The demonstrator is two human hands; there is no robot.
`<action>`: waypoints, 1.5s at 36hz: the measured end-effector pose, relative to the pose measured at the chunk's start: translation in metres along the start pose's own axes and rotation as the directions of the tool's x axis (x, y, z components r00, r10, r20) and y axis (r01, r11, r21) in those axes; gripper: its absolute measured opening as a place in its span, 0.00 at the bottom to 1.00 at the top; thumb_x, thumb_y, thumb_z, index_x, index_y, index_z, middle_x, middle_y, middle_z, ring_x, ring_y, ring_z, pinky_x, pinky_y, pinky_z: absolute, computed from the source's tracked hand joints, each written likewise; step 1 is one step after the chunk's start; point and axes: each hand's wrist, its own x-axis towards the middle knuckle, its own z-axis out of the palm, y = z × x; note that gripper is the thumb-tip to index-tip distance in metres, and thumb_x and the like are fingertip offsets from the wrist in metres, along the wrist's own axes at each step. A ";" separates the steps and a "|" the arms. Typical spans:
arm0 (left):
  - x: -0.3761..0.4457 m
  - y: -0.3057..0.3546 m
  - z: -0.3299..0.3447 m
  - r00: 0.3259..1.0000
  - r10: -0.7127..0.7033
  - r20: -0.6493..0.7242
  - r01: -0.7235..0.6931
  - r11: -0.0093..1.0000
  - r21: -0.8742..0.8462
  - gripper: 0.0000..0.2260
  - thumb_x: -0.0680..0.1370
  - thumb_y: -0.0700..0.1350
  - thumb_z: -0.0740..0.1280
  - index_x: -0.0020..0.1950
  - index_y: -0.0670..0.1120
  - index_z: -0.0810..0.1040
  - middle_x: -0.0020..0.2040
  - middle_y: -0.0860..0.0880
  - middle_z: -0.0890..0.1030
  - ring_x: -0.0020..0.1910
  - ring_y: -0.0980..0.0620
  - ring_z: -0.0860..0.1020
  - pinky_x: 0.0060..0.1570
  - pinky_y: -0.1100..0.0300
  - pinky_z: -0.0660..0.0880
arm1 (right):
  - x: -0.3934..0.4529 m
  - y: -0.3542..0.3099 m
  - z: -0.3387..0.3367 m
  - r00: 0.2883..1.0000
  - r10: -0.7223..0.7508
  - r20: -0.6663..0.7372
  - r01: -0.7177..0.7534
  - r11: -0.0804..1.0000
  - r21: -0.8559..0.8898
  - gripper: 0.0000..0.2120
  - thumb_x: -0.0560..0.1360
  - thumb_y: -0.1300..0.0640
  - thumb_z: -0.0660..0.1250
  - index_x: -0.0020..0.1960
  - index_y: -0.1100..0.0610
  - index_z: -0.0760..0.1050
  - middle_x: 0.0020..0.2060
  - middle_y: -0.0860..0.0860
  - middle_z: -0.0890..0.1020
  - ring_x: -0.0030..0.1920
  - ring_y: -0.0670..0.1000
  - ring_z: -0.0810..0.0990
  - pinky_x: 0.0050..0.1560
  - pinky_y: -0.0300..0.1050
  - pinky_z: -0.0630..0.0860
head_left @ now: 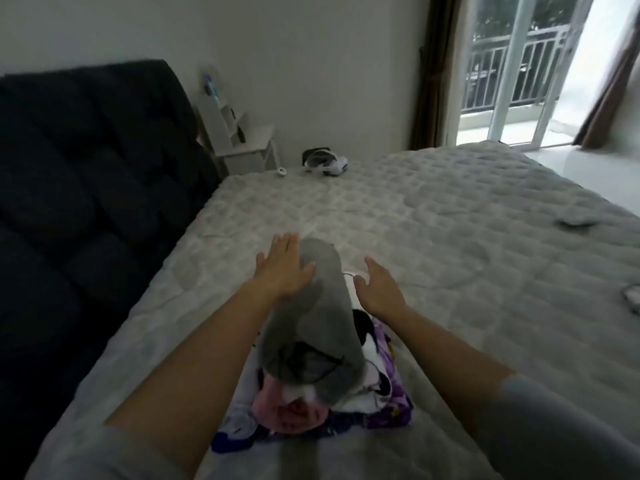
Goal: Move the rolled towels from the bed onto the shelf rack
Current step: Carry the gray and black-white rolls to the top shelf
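A long grey rolled towel [322, 306] lies on top of a pile of rolled towels on the bed [450, 237], pointing away from me. Under it are a pink rolled towel [294, 408] and a purple-and-white patterned one [391, 386]. My left hand [282, 268] rests flat with fingers spread against the grey towel's left side near its far end. On the towel's right, my right hand [379, 289] hovers open with curled fingers, just apart from it. The shelf rack is out of view.
A dark tufted headboard [86, 168] stands at the left. A white bedside table [242, 143] sits by the far wall. A white headset [323, 161] and a small white object [281, 172] lie at the bed's far edge. Glass balcony doors [519, 71] are at the back right.
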 end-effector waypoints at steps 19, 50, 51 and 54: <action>0.046 0.012 0.053 0.921 -0.303 0.244 0.341 0.930 -0.133 0.47 0.73 0.67 0.63 0.80 0.48 0.39 0.80 0.42 0.42 0.79 0.40 0.45 0.77 0.47 0.47 | 0.050 0.107 0.066 0.833 0.386 0.397 -0.514 0.806 0.294 0.43 0.70 0.49 0.73 0.77 0.62 0.56 0.72 0.58 0.68 0.69 0.61 0.71 0.68 0.56 0.71; 0.061 -0.001 0.057 0.780 -0.522 0.345 0.625 0.616 -0.480 0.54 0.67 0.59 0.76 0.79 0.56 0.40 0.78 0.48 0.59 0.72 0.45 0.64 0.67 0.55 0.64 | 0.080 0.135 0.106 0.641 0.423 0.641 -0.767 0.400 0.502 0.22 0.73 0.60 0.72 0.63 0.68 0.74 0.57 0.59 0.81 0.56 0.58 0.81 0.50 0.51 0.80; 0.058 0.000 0.056 0.781 -0.521 0.343 0.623 0.616 -0.482 0.54 0.67 0.59 0.76 0.79 0.57 0.40 0.78 0.48 0.59 0.72 0.45 0.65 0.67 0.55 0.64 | 0.078 0.134 0.105 0.637 0.432 0.638 -0.770 0.396 0.500 0.23 0.73 0.60 0.72 0.65 0.68 0.73 0.59 0.60 0.81 0.57 0.59 0.81 0.51 0.51 0.80; 0.050 0.002 0.055 0.795 -0.520 0.313 0.604 0.624 -0.496 0.54 0.66 0.60 0.76 0.79 0.58 0.41 0.77 0.48 0.59 0.72 0.45 0.65 0.67 0.55 0.64 | 0.074 0.130 0.101 0.630 0.433 0.645 -0.776 0.384 0.501 0.25 0.72 0.59 0.72 0.66 0.66 0.73 0.59 0.62 0.81 0.50 0.59 0.83 0.42 0.48 0.80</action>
